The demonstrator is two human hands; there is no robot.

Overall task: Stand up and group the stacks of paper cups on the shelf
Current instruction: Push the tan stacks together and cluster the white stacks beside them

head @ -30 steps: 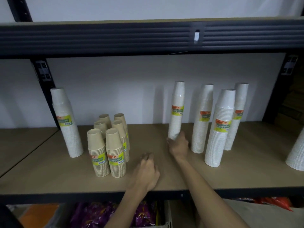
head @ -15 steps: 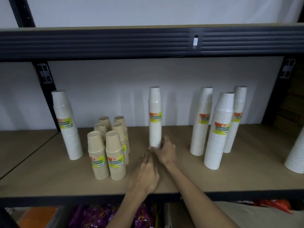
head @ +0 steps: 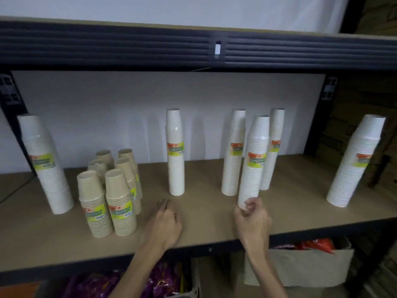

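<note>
Paper-cup stacks stand upright along the tan wooden shelf board point(head: 204, 214). We see the right hand point(head: 252, 220) with its thumb and fingers curled round the base of the front white stack point(head: 254, 164). This is a tall tapering column of white paper cups with a yellow-green label, standing right of centre near the board's front edge. Close behind it stand two more tall white columns, the left rear stack point(head: 234, 155) and the right rear stack point(head: 274, 151); we cannot tell whether either touches it. The left hand point(head: 165, 224) rests palm down on the board with its fingers loosely together, holding nothing.

Beyond that hand the lone white stack point(head: 176, 155) stands well apart from the three on the right. To its left we count six short brown kraft cup stacks point(head: 111, 194) huddled in pairs, and left of them the far-left white stack point(head: 46, 166). The wide far-right white stack point(head: 356, 164) stands alone near the right end of the board.

Below the board a beige cardboard box point(head: 311, 269) holds red-orange packets point(head: 315, 245), and shiny purple packets point(head: 163, 280) lie under the left forearm. Overhead runs a black ribbed metal beam point(head: 107, 46), and a plain white wall point(head: 107, 117) closes the back.
</note>
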